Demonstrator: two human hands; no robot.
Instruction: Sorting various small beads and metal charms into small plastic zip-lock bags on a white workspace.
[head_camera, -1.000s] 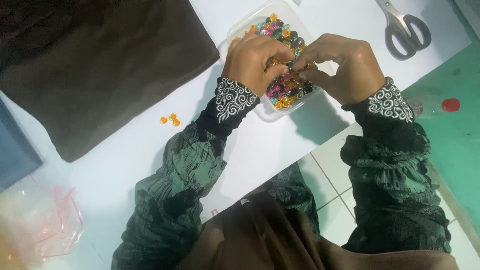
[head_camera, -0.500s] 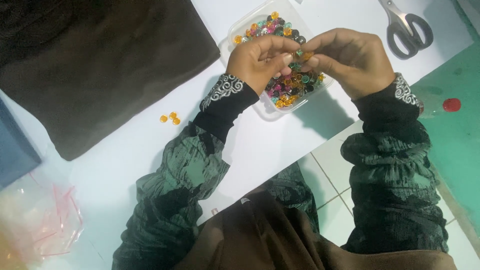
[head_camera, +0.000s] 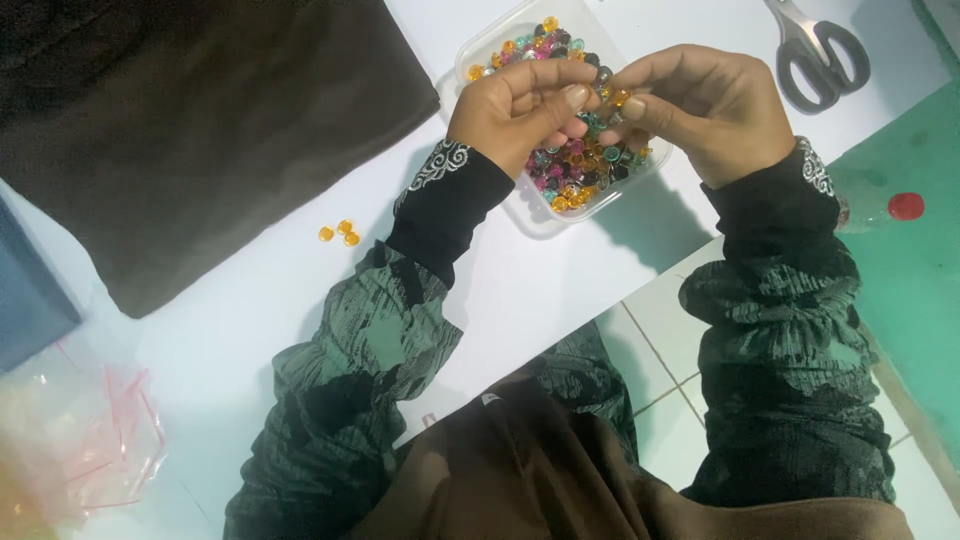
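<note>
dark cloth (head_camera: 200, 140), scissors (head_camera: 815, 55) flank hands (head_camera: 610, 110) hiding bead tub (head_camera: 490, 45).

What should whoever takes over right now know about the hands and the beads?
Left hand and right hand are both above the clear box, fingertips pinched together over the coloured beads; what they pinch is too small to tell.
Three orange beads lie loose on the white table, near the dark brown cloth.
Scissors lie untouched, far right.
Most beads remain in the box.
</note>
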